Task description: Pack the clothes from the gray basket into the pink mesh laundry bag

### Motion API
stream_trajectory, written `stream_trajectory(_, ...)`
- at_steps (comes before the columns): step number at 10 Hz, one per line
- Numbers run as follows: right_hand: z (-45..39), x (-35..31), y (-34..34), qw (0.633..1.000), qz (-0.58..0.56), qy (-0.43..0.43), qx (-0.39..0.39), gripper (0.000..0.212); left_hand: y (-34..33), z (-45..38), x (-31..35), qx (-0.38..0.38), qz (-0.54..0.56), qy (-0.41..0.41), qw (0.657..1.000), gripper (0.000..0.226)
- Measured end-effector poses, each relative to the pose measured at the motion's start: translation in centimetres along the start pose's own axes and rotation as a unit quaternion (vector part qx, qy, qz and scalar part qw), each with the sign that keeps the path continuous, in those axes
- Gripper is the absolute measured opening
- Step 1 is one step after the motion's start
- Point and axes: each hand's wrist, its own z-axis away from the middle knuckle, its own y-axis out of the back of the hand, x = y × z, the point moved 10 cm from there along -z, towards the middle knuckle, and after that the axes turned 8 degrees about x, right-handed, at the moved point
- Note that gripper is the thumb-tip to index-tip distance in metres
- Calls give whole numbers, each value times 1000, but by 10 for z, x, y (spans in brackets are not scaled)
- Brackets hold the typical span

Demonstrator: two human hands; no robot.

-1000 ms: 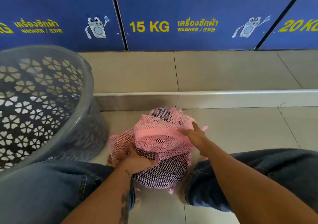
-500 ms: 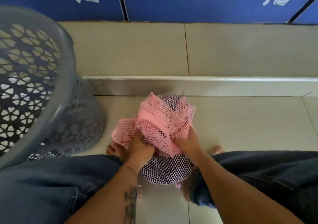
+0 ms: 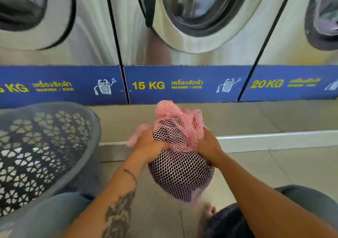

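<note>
The pink mesh laundry bag (image 3: 180,172) is stuffed with dark clothes and hangs above the tiled floor in front of me. My left hand (image 3: 148,146) grips its bunched neck from the left. My right hand (image 3: 208,146) clutches the neck from the right. Loose pink mesh (image 3: 170,109) sticks up above both hands. The gray basket (image 3: 43,146) with flower-shaped holes stands at the left, tilted toward me; I see no clothes inside it.
A row of steel front-loading washers (image 3: 197,18) with blue labelled kick panels (image 3: 182,84) stands ahead on a raised tiled step (image 3: 274,139). My jeans-clad knees (image 3: 292,210) are at the bottom on both sides of the bag. A bare foot (image 3: 210,210) shows under the bag.
Both hands have lifted the bag off the floor while holding its neck. The view has tilted up, so the washer doors now show.
</note>
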Motion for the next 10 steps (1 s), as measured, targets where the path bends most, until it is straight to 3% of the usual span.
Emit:
stream_trajectory(2, -93, -88, 33, 997, -60, 53, 9, 23, 49, -70, 100, 59, -10, -79, 995, 28)
stream_trajectory(3, -156, -82, 13, 999, -31, 28, -7, 36, 38, -132, 102, 69, -3, -90, 994, 27)
stream_trajectory(4, -219, -42, -29, 1000, 6, -6, -11, 31, 8, -199, 65, 63, -15, -76, 995, 26)
stream_trajectory(5, -257, 18, -82, 995, 37, -67, -58, 42, -33, -247, 5, 22, -4, -13, 1000, 40)
stream_trajectory(6, -250, 63, -121, 962, -46, -205, -176, 69, -66, -255, -41, -56, 0, 84, 995, 67)
stream_trajectory(7, -253, 62, -97, 975, 13, -173, -142, 77, -62, -249, -39, -88, -12, 120, 989, 64)
stream_trajectory(8, -240, 46, -62, 959, 75, -202, -181, 105, -41, -231, -10, -129, -106, 130, 977, 51)
stream_trajectory(9, -235, -4, -8, 945, 171, -183, -211, 91, -6, -213, 42, -154, -249, 98, 951, 24)
stream_trajectory(10, -227, -100, 64, 944, 244, -116, -192, 70, 28, -200, 116, -147, -327, 26, 933, 32)
